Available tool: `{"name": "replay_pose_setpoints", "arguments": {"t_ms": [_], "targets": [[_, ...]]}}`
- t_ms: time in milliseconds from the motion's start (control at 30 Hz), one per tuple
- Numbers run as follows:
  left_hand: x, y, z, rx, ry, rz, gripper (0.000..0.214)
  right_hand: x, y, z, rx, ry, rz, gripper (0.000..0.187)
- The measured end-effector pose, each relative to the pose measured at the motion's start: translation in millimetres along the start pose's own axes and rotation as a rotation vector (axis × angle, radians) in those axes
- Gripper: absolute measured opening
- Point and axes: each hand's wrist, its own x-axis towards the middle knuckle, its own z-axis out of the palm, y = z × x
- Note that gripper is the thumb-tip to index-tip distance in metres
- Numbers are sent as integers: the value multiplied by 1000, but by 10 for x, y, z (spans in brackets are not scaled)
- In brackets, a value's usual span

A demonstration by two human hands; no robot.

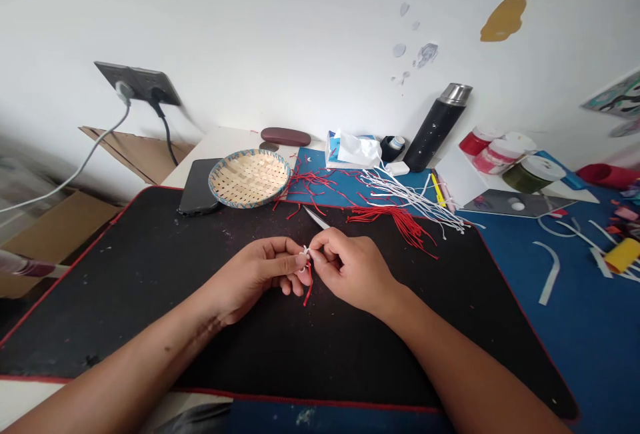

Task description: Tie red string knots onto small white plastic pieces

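My left hand point(264, 269) and my right hand point(350, 267) meet over the middle of a black mat point(150, 287). Both pinch the same small bundle of red string point(309, 284) with a bit of white string tied at its top. The red ends hang down between my fingers. Behind my hands lie a pile of red strings point(400, 221), a bunch of white strings point(415, 197) and a pair of scissors point(316, 217), of which only the blades show.
A woven basket point(249, 178) and a dark phone point(197, 187) sit at the mat's far edge. A black flask point(437, 127), tissue pack point(353, 149), paint jars point(500, 151) and paper scraps point(550, 274) lie to the right on blue cloth. A wall socket with cables point(137, 84) is at left.
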Motion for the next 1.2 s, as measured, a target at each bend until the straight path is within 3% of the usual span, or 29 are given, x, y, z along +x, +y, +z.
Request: {"name": "replay_pose_setpoints", "arguments": {"t_ms": [267,433,733,967,1200], "targets": [[13,-41,12,-34,3,6,32,-6,-4,22,-123,11,-14,12],[31,-47,13,37,16,56,33,-1,27,36,1,-3,59,9],[-25,-7,50,217,107,287,43,21,44,8,241,43,172,14],[-28,-5,30,225,99,347,38,36,38,22,400,33,255,20],[-7,-43,22,205,79,366,35,23,33,54,403,3,247,20]]}}
